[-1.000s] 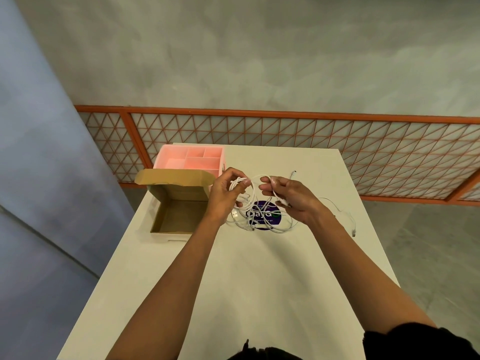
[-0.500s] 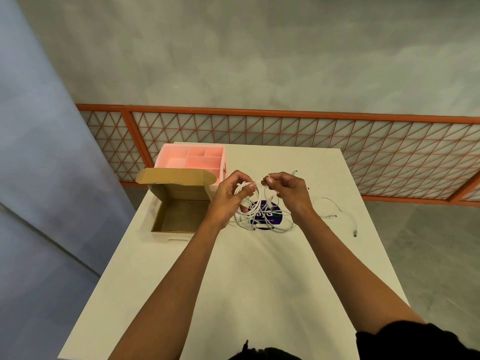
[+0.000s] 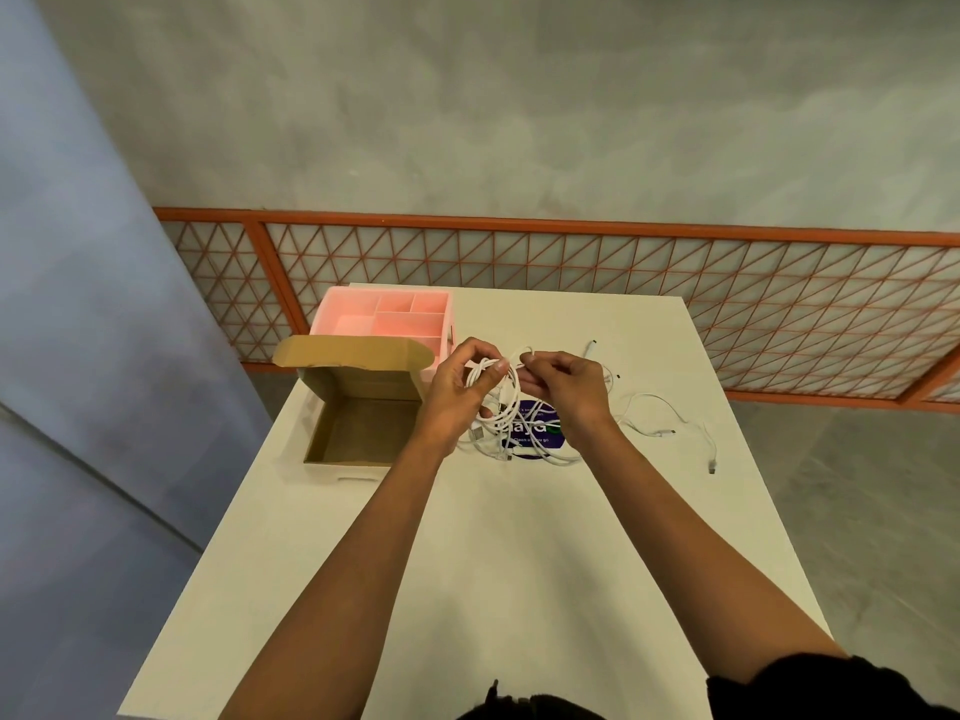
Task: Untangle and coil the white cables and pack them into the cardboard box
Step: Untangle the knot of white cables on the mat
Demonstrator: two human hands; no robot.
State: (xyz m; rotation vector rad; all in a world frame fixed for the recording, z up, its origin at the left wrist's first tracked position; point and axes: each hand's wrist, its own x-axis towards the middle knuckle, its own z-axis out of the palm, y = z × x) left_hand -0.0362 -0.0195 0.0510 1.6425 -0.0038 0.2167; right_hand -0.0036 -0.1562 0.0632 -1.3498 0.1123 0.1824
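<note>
A tangle of white cables (image 3: 506,407) hangs between my two hands above the middle of the white table (image 3: 493,553). My left hand (image 3: 460,389) pinches several loops at the top of the bundle. My right hand (image 3: 566,389) pinches a strand just to the right of it, fingertips almost touching the left hand. Loose cable ends (image 3: 670,423) trail across the table to the right. The open cardboard box (image 3: 363,407) stands left of my left hand, lid flap raised, with nothing visible inside.
A pink divided organiser tray (image 3: 389,317) sits behind the box at the table's far left. A dark purple round sticker (image 3: 535,431) lies under the cables. An orange lattice railing (image 3: 623,262) runs behind the table, a grey-blue wall at left.
My right hand has moved left and closer to the left hand, so the fingertips now nearly meet over the bundle. The cable loops have gathered tighter at the left hand.
</note>
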